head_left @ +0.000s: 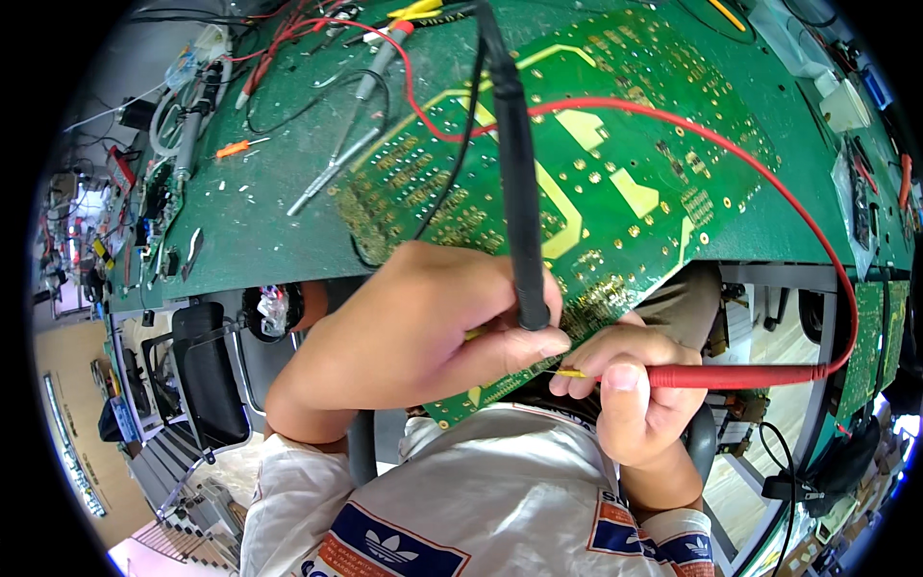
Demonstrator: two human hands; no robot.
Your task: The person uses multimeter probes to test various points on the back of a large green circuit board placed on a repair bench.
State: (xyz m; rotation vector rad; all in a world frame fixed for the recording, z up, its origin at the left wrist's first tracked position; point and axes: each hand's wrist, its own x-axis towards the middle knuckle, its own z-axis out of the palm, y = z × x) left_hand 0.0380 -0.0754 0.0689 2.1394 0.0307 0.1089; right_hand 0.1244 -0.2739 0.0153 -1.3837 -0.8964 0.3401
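My left hand is closed on a black test probe, pinched near its lower end between thumb and fingers. The tip of this probe is hidden by the hand. In my right hand a red test probe lies nearly level, its thin tip pointing left toward the board's near edge. Whether that tip touches anything is too small to tell. Under both hands a large green circuit board, with yellow pads and rows of solder points, overhangs the table's near edge.
On the green table are a grey-and-red soldering tool, a small orange screwdriver and tangled cables. A red lead arcs over the board to the right. Other boards and parts crowd both sides. A black chair stands at left.
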